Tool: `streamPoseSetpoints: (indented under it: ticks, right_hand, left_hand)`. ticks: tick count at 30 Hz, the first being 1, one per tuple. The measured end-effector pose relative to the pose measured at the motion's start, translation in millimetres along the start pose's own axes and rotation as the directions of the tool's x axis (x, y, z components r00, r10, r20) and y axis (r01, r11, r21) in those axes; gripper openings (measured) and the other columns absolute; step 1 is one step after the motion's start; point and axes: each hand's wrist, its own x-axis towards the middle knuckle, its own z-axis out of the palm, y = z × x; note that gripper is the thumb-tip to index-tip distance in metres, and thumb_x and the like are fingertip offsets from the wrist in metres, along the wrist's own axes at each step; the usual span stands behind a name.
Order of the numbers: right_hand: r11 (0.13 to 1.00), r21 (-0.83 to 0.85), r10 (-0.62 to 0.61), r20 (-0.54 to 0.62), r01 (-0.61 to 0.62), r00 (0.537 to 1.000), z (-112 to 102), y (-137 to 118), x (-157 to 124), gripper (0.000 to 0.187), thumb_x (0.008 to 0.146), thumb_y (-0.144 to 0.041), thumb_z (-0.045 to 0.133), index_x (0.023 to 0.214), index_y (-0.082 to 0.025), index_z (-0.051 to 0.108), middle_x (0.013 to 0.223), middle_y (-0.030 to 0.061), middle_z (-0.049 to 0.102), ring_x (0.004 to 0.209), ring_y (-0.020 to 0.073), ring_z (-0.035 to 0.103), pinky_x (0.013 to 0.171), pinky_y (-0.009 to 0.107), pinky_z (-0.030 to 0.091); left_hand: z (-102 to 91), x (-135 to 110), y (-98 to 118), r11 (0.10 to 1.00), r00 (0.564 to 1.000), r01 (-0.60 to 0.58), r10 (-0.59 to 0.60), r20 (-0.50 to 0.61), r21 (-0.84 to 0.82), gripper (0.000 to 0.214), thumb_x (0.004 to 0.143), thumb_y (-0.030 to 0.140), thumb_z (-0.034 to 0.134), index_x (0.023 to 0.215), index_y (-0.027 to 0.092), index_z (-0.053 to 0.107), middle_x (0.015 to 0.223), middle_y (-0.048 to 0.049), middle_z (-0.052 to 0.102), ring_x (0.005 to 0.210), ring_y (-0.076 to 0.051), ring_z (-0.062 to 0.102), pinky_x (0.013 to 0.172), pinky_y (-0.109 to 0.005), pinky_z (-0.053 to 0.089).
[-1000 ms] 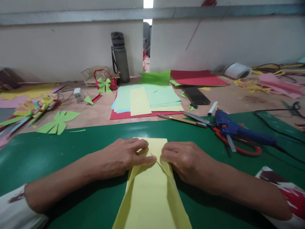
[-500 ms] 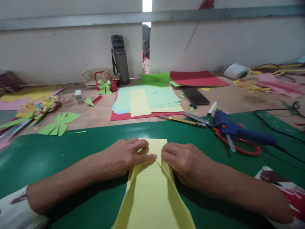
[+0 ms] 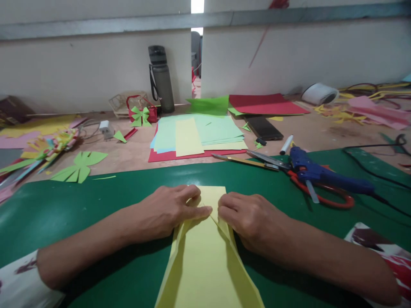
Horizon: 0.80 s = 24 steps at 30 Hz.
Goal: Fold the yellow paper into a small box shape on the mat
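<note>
A long sheet of yellow paper lies in front of me on the green mat, its two long sides folded up and inward. At its far end, my left hand grips the left fold, with the thumb laid across the paper toward the middle. My right hand is closed on the right fold, fingers curled against the edge. Between the hands the folded edges come close together near the left thumb tip. The fingertips under the paper are hidden.
Beyond the green mat lie stacked coloured sheets and a phone. To the right are a blue glue gun, red-handled scissors and a white marker. A dark bottle stands at the wall; green paper cut-outs lie left.
Both hands keep their hold at the same place on the yellow paper. Its near end has shifted very slightly, and the view has moved a little.
</note>
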Motion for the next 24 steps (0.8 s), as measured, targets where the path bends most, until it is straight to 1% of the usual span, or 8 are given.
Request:
streamPoseSetpoints:
  ticks: [3, 5, 9, 14, 17, 20, 22, 24]
  right_hand:
    - [0.987, 0.156, 0.030, 0.018, -0.033, 0.999, -2, 2, 0, 0.027, 0.077, -0.001, 0.044, 0.088, -0.018, 0.061, 0.082, 0.0044, 0.059, 0.073, 0.0136, 0.052, 0.059, 0.023, 0.034]
    - [0.969, 0.244, 0.041, 0.025, -0.046, 0.999, -4, 3, -1, 0.028, 0.078, 0.000, 0.044, 0.089, -0.018, 0.062, 0.086, 0.0043, 0.060, 0.078, 0.0132, 0.054, 0.064, 0.022, 0.037]
    - [0.936, 0.349, 0.049, 0.034, -0.057, 0.998, -11, 3, -2, 0.025, 0.080, -0.003, 0.045, 0.091, -0.017, 0.062, 0.086, 0.0046, 0.063, 0.080, 0.0130, 0.055, 0.068, 0.022, 0.038]
    - [0.924, 0.340, 0.170, 0.051, -0.177, 0.984, -16, 2, -4, 0.016, 0.083, -0.012, 0.047, 0.089, -0.017, 0.061, 0.075, 0.0033, 0.064, 0.066, 0.0128, 0.055, 0.060, 0.022, 0.037]
    - [0.931, 0.322, 0.160, 0.063, -0.172, 0.985, -16, 4, -6, 0.015, 0.084, -0.014, 0.048, 0.083, -0.016, 0.063, 0.073, 0.0032, 0.063, 0.065, 0.0127, 0.055, 0.060, 0.023, 0.037]
    - [0.926, 0.306, 0.215, 0.051, -0.220, 0.975, -16, 7, -9, 0.012, 0.084, -0.015, 0.050, 0.083, -0.015, 0.063, 0.076, 0.0034, 0.063, 0.068, 0.0128, 0.055, 0.062, 0.023, 0.037]
    - [0.929, 0.313, 0.192, 0.053, -0.199, 0.980, -16, 8, -12, 0.012, 0.084, -0.015, 0.051, 0.083, -0.014, 0.063, 0.077, 0.0033, 0.062, 0.071, 0.0127, 0.054, 0.063, 0.023, 0.037]
    - [0.946, 0.305, 0.091, 0.072, -0.109, 0.993, -17, 8, -16, 0.015, 0.085, -0.013, 0.049, 0.081, -0.015, 0.063, 0.081, 0.0037, 0.061, 0.076, 0.0127, 0.054, 0.065, 0.023, 0.037]
  left_hand:
    - [-3.7, -1, 0, 1.000, 1.000, 0.000, 0.000, 0.026, 0.003, 0.053, 0.080, 0.007, 0.044, 0.125, 0.033, 0.039, 0.100, -0.0045, 0.047, 0.080, -0.015, 0.048, 0.055, -0.022, 0.032]
    - [-5.9, -1, 1, 1.000, 1.000, 0.000, 0.000, 0.023, 0.014, 0.053, 0.080, 0.006, 0.043, 0.126, 0.033, 0.039, 0.101, -0.0045, 0.047, 0.082, -0.016, 0.048, 0.054, -0.022, 0.031]
    - [-5.8, -2, 0, 1.000, 1.000, -0.020, 0.019, 0.008, 0.015, 0.053, 0.080, 0.007, 0.044, 0.127, 0.032, 0.040, 0.100, -0.0044, 0.046, 0.082, -0.015, 0.048, 0.052, -0.023, 0.030]
    - [0.4, -2, -2, 1.000, 1.000, -0.009, 0.010, -0.028, 0.025, 0.053, 0.081, 0.008, 0.046, 0.123, 0.039, 0.042, 0.095, -0.0018, 0.045, 0.078, -0.014, 0.046, 0.053, -0.022, 0.028]
    - [1.4, -3, -2, 1.000, 0.999, -0.022, 0.022, -0.038, 0.019, 0.054, 0.080, 0.007, 0.046, 0.125, 0.037, 0.040, 0.098, -0.0025, 0.045, 0.078, -0.014, 0.047, 0.053, -0.022, 0.027]
    - [1.3, -4, -2, 0.999, 0.999, -0.031, 0.032, -0.028, 0.025, 0.053, 0.082, 0.007, 0.043, 0.127, 0.035, 0.039, 0.101, -0.0046, 0.046, 0.082, -0.015, 0.048, 0.053, -0.022, 0.028]
    - [3.5, -5, -2, 0.999, 0.999, -0.027, 0.028, -0.035, 0.022, 0.053, 0.082, 0.005, 0.041, 0.127, 0.034, 0.040, 0.103, -0.0056, 0.047, 0.084, -0.016, 0.049, 0.055, -0.022, 0.029]
    - [7.4, -5, -3, 1.000, 0.998, -0.020, 0.020, -0.058, -0.004, 0.051, 0.082, 0.005, 0.040, 0.126, 0.032, 0.043, 0.103, -0.0059, 0.049, 0.082, -0.015, 0.050, 0.057, -0.022, 0.032]
